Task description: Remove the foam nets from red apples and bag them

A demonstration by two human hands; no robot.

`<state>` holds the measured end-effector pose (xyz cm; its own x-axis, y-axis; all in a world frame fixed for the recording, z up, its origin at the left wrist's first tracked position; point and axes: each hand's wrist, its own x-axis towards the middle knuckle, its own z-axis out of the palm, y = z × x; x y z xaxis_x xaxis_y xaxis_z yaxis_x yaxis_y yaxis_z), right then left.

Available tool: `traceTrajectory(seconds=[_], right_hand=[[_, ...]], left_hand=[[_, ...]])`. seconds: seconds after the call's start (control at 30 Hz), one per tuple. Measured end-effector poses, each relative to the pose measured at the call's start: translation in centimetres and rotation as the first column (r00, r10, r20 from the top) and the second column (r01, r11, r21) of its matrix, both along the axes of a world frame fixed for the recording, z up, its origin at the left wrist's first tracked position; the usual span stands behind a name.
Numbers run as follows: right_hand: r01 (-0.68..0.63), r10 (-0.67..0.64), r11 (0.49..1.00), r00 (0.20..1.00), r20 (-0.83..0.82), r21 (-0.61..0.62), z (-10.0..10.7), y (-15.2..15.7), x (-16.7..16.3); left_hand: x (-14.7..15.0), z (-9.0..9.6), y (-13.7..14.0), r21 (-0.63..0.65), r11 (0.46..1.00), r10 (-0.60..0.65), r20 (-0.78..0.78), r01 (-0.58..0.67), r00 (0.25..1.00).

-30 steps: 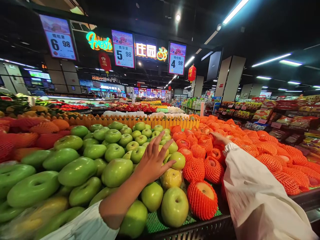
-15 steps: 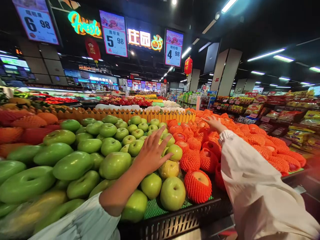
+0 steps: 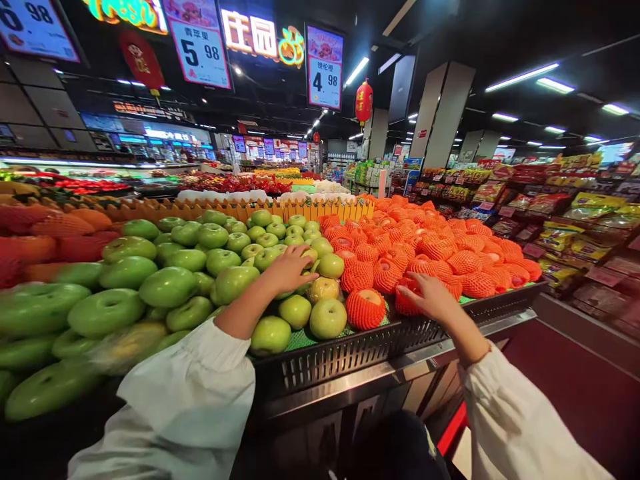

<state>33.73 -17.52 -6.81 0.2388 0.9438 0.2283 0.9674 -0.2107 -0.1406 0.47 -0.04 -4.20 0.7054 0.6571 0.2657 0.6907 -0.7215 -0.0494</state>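
My left hand [image 3: 289,270] rests over the green apples, its fingers stretched out and slightly curved, holding nothing. Just below its thumb is a yellowish apple in clear wrap [image 3: 324,289], and a green apple [image 3: 328,319] sits at the front of the bin. On the other side, my right hand [image 3: 431,295] is open with its fingers apart, at the front of the oranges in red foam nets. Its fingertips are over or against a netted fruit [image 3: 407,301]; contact is unclear. Another netted fruit [image 3: 367,308] lies between the two hands.
A black slotted bin edge [image 3: 345,355] runs along the front above a metal rail. An orange picket-style divider [image 3: 330,211] stands behind the fruit. Snack shelves [image 3: 575,220] are at the right. Price screens [image 3: 324,67] and a red lantern [image 3: 364,103] hang overhead.
My right hand has come back from the far netted fruit to the front of the pile. My left hand stays over the apples. The camera view has shifted, showing more of the bin front.
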Motion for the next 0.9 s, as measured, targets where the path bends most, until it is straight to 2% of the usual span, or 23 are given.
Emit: traceTrajectory(seconds=[0.07,0.17,0.33,0.4,0.47,0.53,0.63,0.7,0.77,0.8,0.87,0.9], right_hand=[[0.084,-0.085,0.994,0.996,0.023,0.064,-3.7,0.3,0.8],[0.084,-0.088,0.969,0.996,0.007,0.231,-6.3,0.6,1.3],[0.153,-0.145,0.955,0.988,-0.049,0.253,-5.8,0.2,0.5],[0.216,-0.205,0.943,0.976,-0.07,0.251,-5.5,0.1,-0.3],[0.287,-0.273,0.926,0.958,-0.091,0.246,-5.5,0.1,-1.2],[0.334,-0.314,0.908,0.942,-0.114,0.254,-5.7,0.2,-1.8],[0.326,-0.298,0.89,0.945,-0.134,0.319,-6.1,0.7,-1.6],[0.277,-0.241,0.879,0.96,-0.14,0.387,-6.5,0.8,-0.8],[0.219,-0.172,0.831,0.975,-0.139,0.512,-7.4,0.3,-0.2],[0.198,-0.147,0.76,0.98,-0.133,0.619,-8.2,-0.5,-0.2],[0.114,-0.188,0.56,0.982,-0.008,0.82,-10.8,-3.0,-1.5],[0.068,-0.185,0.478,0.982,0.025,0.876,-12.6,-4.7,-2.8]], left_hand=[[-0.1,0.3,0.0,-0.073,0.997,-0.016,-0.054,0.012,0.998],[-0.1,1.0,-0.5,-0.143,0.99,-0.02,-0.105,0.005,0.994],[-0.8,1.3,-3.4,-0.12,0.993,0.003,-0.04,-0.008,0.999],[-1.5,0.6,-5.5,-0.06,0.998,-0.002,0.03,0.004,1.0],[-2.3,-0.8,-8.4,0.026,0.999,0.035,0.121,-0.039,0.992],[-3.2,-3.0,-11.8,0.148,0.977,0.115,0.25,-0.156,0.961],[-5.0,-7.1,-17.0,0.313,0.886,0.171,0.466,-0.343,0.868],[-6.8,-10.2,-20.0,0.335,0.83,0.205,0.56,-0.446,0.802],[-9.2,-13.8,-22.6,0.308,0.792,0.275,0.592,-0.528,0.757],[-10.6,-15.7,-23.7,0.298,0.771,0.312,0.594,-0.562,0.742],[-13.5,-19.9,-26.1,0.269,0.731,0.397,0.581,-0.628,0.711],[-14.9,-22.1,-27.3,0.255,0.713,0.438,0.566,-0.653,0.699]])
